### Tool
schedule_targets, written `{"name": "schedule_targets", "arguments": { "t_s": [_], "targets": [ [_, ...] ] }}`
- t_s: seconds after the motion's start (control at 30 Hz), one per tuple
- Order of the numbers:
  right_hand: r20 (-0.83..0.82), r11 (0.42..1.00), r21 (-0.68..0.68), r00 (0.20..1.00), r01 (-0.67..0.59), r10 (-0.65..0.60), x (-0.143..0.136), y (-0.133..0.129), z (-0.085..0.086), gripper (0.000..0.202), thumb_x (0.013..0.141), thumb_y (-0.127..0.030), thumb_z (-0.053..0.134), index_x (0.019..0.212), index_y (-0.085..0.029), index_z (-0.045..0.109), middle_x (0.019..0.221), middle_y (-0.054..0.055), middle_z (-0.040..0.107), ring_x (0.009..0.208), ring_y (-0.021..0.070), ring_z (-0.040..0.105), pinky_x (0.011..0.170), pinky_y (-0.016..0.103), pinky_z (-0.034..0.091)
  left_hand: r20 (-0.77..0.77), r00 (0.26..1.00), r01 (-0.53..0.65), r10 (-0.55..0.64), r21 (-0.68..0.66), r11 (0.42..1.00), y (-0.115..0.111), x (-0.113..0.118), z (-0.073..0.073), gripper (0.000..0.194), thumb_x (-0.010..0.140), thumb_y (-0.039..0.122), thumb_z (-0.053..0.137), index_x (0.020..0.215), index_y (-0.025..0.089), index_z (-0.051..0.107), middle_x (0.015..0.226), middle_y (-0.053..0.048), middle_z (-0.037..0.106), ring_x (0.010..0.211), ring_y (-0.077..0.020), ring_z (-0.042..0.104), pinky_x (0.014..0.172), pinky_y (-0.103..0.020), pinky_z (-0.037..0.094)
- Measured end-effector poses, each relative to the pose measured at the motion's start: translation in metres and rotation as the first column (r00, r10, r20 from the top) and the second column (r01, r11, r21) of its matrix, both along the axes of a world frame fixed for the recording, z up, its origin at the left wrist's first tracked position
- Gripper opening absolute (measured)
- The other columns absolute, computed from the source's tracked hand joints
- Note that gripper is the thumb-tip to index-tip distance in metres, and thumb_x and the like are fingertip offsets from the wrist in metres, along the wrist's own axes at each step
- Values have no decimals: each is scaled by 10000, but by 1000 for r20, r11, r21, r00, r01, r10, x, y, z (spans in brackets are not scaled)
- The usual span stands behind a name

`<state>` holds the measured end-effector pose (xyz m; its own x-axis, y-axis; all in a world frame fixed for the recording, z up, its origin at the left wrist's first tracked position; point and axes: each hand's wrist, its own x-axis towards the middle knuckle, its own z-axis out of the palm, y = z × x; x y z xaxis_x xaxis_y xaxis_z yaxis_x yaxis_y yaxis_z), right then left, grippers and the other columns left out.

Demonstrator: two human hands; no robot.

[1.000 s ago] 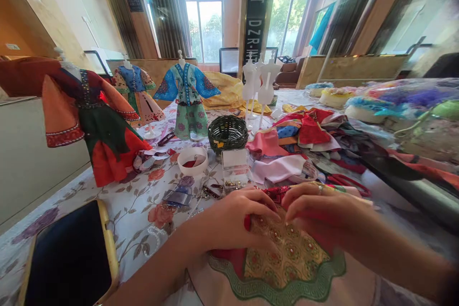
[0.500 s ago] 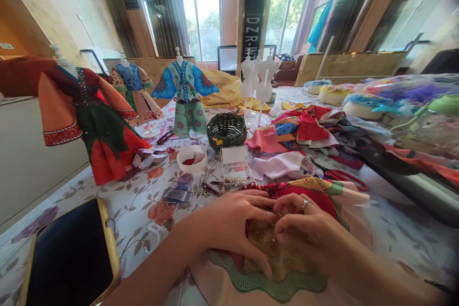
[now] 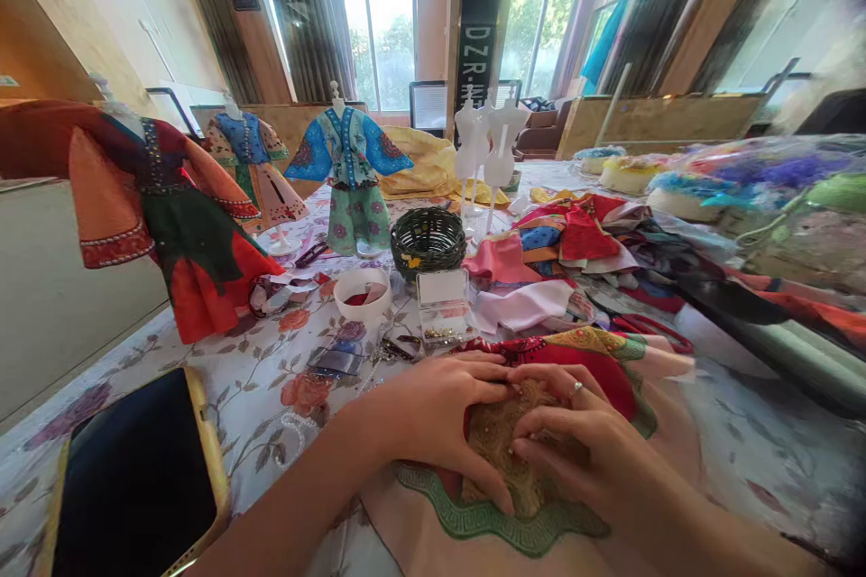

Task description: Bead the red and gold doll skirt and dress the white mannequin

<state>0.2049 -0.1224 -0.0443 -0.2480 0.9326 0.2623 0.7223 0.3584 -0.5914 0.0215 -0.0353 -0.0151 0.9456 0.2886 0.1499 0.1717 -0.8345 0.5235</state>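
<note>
Here on the flowered counter [image 3: 236, 410], a phone [image 3: 132, 478] lies toward the near left corner. Behind it, by the left edge, stands a red and green dress [image 3: 193, 243] with orange sleeves; just beyond is a smaller dress [image 3: 253, 162], then a blue and green outfit [image 3: 350, 171] on its stand. A white bowl [image 3: 363, 296] sits in front of that outfit, with a dark woven basket [image 3: 428, 243] and an open clear box [image 3: 443, 311] to its right. Near the middle of the near edge, the left hand [image 3: 439, 410] lies palm down, thumb spread from the fingers, pressing on the decorated cloth [image 3: 501, 523] with its gold patch and wavy green border. White dress forms [image 3: 501, 144] stand farther back. The right hand [image 3: 595, 433], wearing a ring, curls over the patch, thumb close to the fingertips; I can't tell whether they pinch anything. Beyond it are fabric scraps [image 3: 588, 239] and red-handled scissors [image 3: 653, 329], with fluffy trimmed pieces [image 3: 690, 189] along the right edge.
</note>
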Motion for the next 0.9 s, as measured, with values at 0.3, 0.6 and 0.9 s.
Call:
{"name": "schedule_targets", "arguments": {
  "t_s": [0.3,0.6,0.9],
  "targets": [
    [-8,999,-33,1000,-19,19,0,-1,-1,115,809,-209,605,724,-232,678,1199,71,563,1133,274,502,936,463,449,-24,1000,-17,17,7,1000,0,-1,0,678,591,517,753,1164,181,615,1336,-94,526,1299,-242,397,1105,-363,273],
    [2,1000,18,1000,-15,14,-1,-1,-6,120,795,-176,616,701,-219,677,1164,80,591,1105,272,527,922,446,474,-7,1000,-7,7,-2,1000,0,-1,-1,673,593,500,760,1167,181,614,1325,-94,536,1281,-258,417,1097,-372,283],
    [64,1000,24,998,-20,18,0,-1,-7,117,817,-187,586,736,-217,666,1190,89,579,1122,285,515,913,467,472,-21,1000,-6,6,19,1000,0,-1,-1,682,599,502,754,1174,163,611,1311,-101,547,1273,-257,424,1094,-353,285]
  ]
}}
